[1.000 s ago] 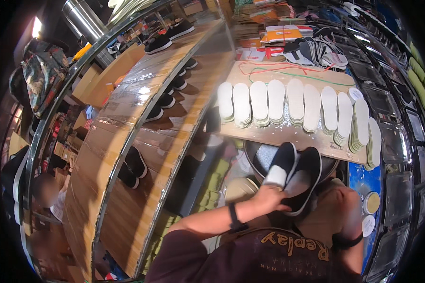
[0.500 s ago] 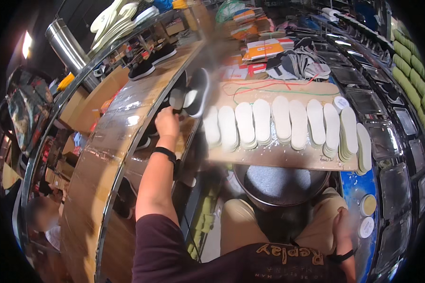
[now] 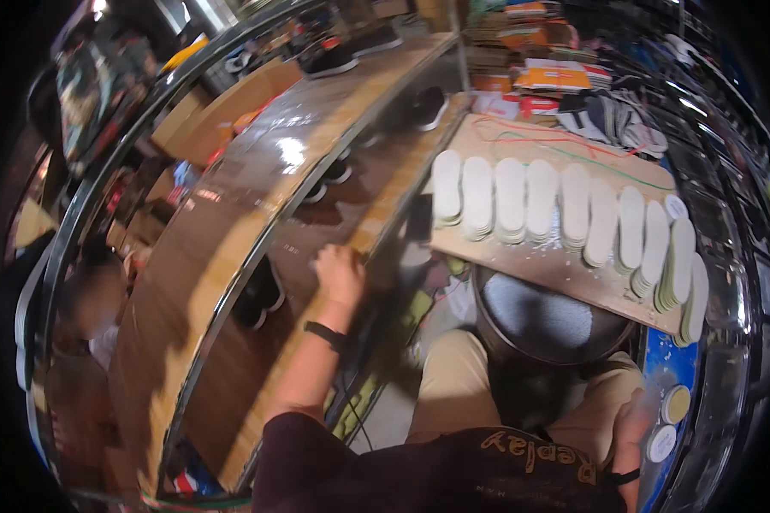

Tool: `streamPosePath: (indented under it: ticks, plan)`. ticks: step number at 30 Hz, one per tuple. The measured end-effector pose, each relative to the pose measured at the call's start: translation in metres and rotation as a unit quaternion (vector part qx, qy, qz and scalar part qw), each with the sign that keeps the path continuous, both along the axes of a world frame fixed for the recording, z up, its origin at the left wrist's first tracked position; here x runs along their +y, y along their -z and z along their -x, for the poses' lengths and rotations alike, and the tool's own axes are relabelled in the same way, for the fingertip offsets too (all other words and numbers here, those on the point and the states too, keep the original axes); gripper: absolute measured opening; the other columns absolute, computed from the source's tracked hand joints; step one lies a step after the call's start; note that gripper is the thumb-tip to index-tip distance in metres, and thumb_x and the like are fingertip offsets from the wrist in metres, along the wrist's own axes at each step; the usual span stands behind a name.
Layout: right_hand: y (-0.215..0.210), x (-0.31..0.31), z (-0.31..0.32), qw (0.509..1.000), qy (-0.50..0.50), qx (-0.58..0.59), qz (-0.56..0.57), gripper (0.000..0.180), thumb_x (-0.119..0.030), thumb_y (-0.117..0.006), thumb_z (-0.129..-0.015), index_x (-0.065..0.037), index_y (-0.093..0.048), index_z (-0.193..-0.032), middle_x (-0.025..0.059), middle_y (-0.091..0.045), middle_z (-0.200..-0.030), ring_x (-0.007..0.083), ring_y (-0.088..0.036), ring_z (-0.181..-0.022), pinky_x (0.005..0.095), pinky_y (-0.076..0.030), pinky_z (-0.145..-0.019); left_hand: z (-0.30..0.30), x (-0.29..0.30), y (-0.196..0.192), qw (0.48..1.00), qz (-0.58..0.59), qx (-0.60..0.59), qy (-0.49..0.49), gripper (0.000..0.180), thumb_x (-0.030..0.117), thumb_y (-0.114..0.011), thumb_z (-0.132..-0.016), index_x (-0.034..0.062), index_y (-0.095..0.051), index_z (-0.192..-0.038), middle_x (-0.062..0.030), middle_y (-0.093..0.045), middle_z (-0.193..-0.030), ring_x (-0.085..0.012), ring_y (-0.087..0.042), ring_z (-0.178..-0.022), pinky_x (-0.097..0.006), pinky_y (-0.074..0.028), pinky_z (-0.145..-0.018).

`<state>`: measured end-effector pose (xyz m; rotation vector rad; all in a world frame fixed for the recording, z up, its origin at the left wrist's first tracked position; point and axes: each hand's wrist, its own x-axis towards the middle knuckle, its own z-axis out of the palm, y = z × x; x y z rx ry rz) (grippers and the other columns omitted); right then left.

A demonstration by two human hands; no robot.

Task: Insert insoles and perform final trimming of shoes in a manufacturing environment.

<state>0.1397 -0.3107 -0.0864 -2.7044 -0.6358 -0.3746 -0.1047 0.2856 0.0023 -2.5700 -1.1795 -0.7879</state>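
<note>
My left hand (image 3: 342, 272) is over the lower board of the shelf rack (image 3: 295, 244) on my left, its fingers curled and no object visible in them. Further along that board, a black shoe with a white sole (image 3: 428, 107) sits at the far end. More dark shoes (image 3: 338, 169) stand under the upper board, and another shoe (image 3: 263, 295) lies nearer to me. My right hand (image 3: 631, 419) rests low beside my right thigh; its fingers are smeared, so their state is unclear. Ahead, stacks of white insoles (image 3: 541, 201) line a brown board (image 3: 522, 252).
Below the brown board is a dark round tub (image 3: 539, 321) with a pale grey surface inside. Two round lids (image 3: 676, 404) lie on the blue surface (image 3: 672, 359) at my right. Dark trays (image 3: 727, 376) line the far right. Another person (image 3: 94, 299) is beyond the rack.
My left hand has drawn back toward me from beside the black shoe at the rack. The view has swung left, so the insoles appear further right. My right hand stays by my thigh.
</note>
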Motion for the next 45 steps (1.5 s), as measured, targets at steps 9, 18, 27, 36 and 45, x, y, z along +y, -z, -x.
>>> streamPosePath:
  ticks: [9,18,27,36,45]
  plan:
    - [0.024,-0.005,-0.005,1.0,-0.007,0.008,0.002,0.02,-0.002,-0.047,-0.083,-0.004,-0.053,-0.102,0.0234,-0.06,-0.086,0.0445,-0.058,-0.081,0.0488,-0.045,-0.071,0.267,0.103,0.019,0.965,0.101,0.054,-0.237,0.074,0.042,-0.077,-0.069,0.0047,-0.053,-0.128,-0.0284,-0.058,-0.119,-0.0375,-0.057,-0.11,-0.044,-0.045,-0.094]
    - [-0.023,-0.007,0.015,0.994,0.056,0.088,0.033,0.023,-0.002,-0.052,-0.08,-0.003,-0.054,-0.103,0.0223,-0.062,-0.09,0.0415,-0.06,-0.085,0.0487,-0.047,-0.076,0.26,-0.002,-0.06,0.95,0.231,0.172,-0.123,0.066,0.039,-0.072,-0.077,0.0002,-0.053,-0.127,-0.0314,-0.056,-0.12,-0.0436,-0.052,-0.115,-0.048,-0.042,-0.098]
    - [0.019,-0.013,-0.004,0.995,0.048,0.064,-0.058,0.02,-0.006,-0.054,-0.077,-0.007,-0.061,-0.096,0.0197,-0.065,-0.088,0.0394,-0.062,-0.084,0.0487,-0.049,-0.073,0.242,0.074,0.018,0.989,0.087,0.117,0.039,0.055,0.028,-0.065,-0.08,0.0028,-0.055,-0.127,-0.0276,-0.042,-0.138,-0.0397,-0.042,-0.127,-0.045,-0.032,-0.108]
    - [0.056,-0.022,-0.004,0.996,0.055,0.077,0.0,0.018,-0.01,-0.054,-0.081,-0.007,-0.062,-0.097,0.016,-0.065,-0.083,0.0368,-0.064,-0.08,0.0473,-0.05,-0.068,0.002,0.036,0.061,0.97,0.107,0.096,0.197,0.044,0.023,-0.062,-0.08,-0.0012,-0.058,-0.117,-0.0272,-0.051,-0.122,-0.0401,-0.05,-0.113,-0.046,-0.039,-0.097]
    - [-0.031,-0.093,-0.009,0.959,0.19,0.205,-0.057,0.02,-0.014,-0.056,-0.082,-0.006,-0.062,-0.099,0.0177,-0.065,-0.097,0.0366,-0.064,-0.09,0.0448,-0.051,-0.078,-0.071,-0.084,0.064,0.962,0.115,0.079,0.234,0.035,0.019,-0.059,-0.081,-0.0051,-0.062,-0.106,-0.0268,-0.061,-0.106,-0.0405,-0.058,-0.099,-0.047,-0.046,-0.086]
